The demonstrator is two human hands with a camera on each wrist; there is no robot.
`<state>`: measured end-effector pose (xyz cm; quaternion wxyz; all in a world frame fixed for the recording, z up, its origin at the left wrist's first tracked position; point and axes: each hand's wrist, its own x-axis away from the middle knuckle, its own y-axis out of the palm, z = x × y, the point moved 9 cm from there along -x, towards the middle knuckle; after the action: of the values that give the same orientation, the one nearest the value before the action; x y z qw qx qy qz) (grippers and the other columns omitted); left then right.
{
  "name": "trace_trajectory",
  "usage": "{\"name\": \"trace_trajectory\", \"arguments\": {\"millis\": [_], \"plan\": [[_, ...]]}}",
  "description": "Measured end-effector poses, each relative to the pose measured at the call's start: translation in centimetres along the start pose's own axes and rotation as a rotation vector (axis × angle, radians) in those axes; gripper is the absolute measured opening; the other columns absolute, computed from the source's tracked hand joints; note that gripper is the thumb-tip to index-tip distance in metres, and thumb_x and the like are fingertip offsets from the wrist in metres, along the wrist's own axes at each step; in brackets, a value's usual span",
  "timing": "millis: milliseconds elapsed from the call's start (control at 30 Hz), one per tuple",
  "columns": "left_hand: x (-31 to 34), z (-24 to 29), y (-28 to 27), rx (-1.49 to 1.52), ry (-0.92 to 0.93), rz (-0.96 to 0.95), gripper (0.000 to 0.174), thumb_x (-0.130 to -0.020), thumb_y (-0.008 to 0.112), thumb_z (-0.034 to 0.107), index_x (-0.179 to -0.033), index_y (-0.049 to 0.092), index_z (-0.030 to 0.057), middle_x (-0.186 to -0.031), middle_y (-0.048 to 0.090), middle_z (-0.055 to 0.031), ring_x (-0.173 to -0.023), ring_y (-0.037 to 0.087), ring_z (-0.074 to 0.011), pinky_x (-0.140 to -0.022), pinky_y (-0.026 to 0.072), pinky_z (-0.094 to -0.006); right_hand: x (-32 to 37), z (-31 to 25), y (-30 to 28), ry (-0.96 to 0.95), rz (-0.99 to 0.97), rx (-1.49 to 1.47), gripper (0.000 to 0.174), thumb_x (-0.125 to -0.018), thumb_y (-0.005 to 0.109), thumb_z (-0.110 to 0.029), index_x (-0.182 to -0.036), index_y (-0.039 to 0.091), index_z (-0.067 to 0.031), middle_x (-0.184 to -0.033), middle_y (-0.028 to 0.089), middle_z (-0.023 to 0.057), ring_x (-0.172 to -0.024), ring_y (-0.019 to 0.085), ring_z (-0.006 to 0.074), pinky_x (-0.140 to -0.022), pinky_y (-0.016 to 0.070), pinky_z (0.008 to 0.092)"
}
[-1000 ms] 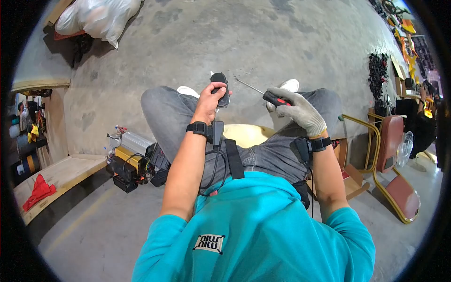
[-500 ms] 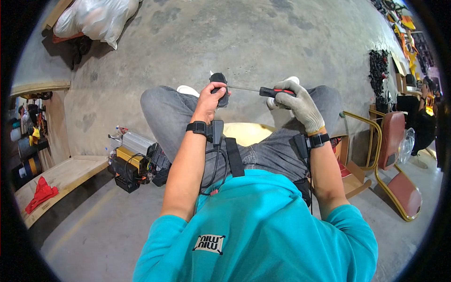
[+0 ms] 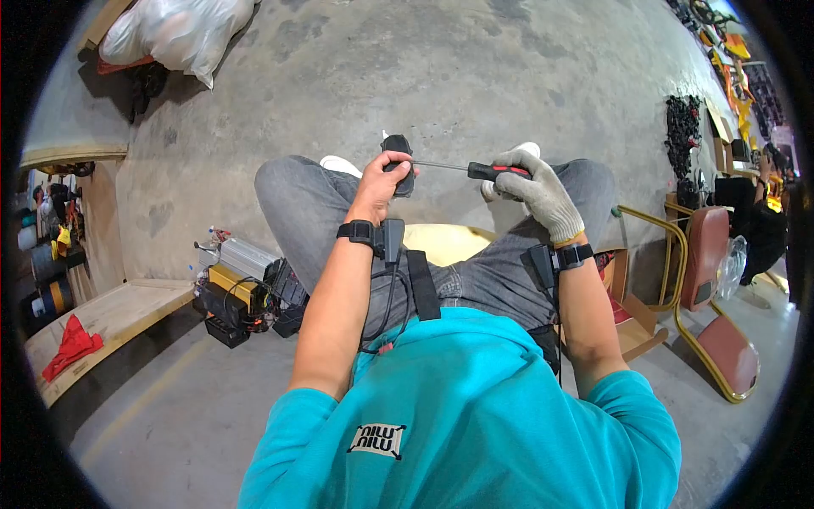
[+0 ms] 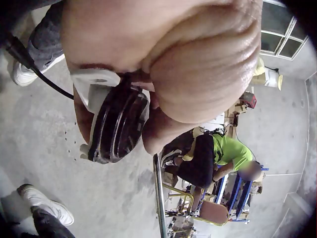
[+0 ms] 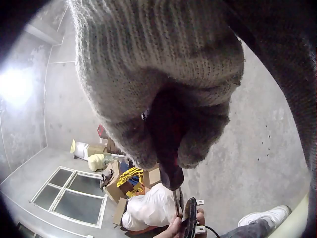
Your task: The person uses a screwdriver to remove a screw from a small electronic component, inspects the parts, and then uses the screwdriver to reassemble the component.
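Observation:
My bare left hand (image 3: 379, 185) grips a black ribbed part (image 4: 116, 126) between thumb and fingers. A pale bracket (image 4: 96, 84) sits at one end of it, and a black cable (image 4: 59, 89) shows beside it. My right hand (image 3: 541, 193), in a knitted work glove, holds the black and red handle of a screwdriver (image 3: 498, 172). Its long metal shaft (image 3: 443, 165) points left, with the tip end right at the side of the black part, by the left fingers. In the right wrist view the gloved fingers wrap the handle (image 5: 171, 171); the tip itself is hidden.
A cream seat (image 3: 448, 243) shows between the legs. On the left are electrical units (image 3: 242, 284) and a low wooden bench (image 3: 127, 310) with a red cloth (image 3: 72, 348). At right lie a tipped chair (image 3: 708, 254) and an open carton (image 3: 636, 327). Another person (image 4: 230, 156) is behind.
The right hand has turned the screwdriver from slanting up and away to nearly level, bringing its tip to the black part. Since half a second ago it has barely moved; the left hand stays put.

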<state>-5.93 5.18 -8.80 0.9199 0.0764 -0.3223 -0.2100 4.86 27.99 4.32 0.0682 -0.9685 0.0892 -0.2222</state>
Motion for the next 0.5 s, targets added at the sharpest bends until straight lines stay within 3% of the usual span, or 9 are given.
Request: {"name": "trace_trajectory", "arguments": {"millis": [267, 500], "plan": [[0.04, 0.04, 0.08, -0.02, 0.002, -0.004, 0.011, -0.094, 0.062, 0.006, -0.104, 0.063, 0.0055, -0.095, 0.07, -0.0093, -0.089, 0.068, -0.0167, -0.078, 0.0539, -0.0278, 0.06, 0.32, -0.03, -0.006, -0.015, -0.013, 0.036, -0.081, 0.067, -0.015, -0.112, 0.062, 0.0016, -0.084, 0.063, 0.0054, -0.074, 0.059, 0.012, -0.07, 0.0487, 0.0253], [-0.1, -0.17, 0.1, -0.082, 0.026, -0.04, 0.011, -0.094, 0.061, 0.006, -0.104, 0.063, 0.0047, -0.095, 0.069, -0.0093, -0.087, 0.067, -0.0169, -0.078, 0.0533, -0.0281, 0.11, 0.76, -0.11, 0.016, -0.035, -0.081, 0.035, -0.082, 0.067, -0.014, -0.112, 0.062, 0.0023, -0.08, 0.06, 0.0033, -0.067, 0.055, 0.0089, -0.062, 0.0458, 0.0228]]}}
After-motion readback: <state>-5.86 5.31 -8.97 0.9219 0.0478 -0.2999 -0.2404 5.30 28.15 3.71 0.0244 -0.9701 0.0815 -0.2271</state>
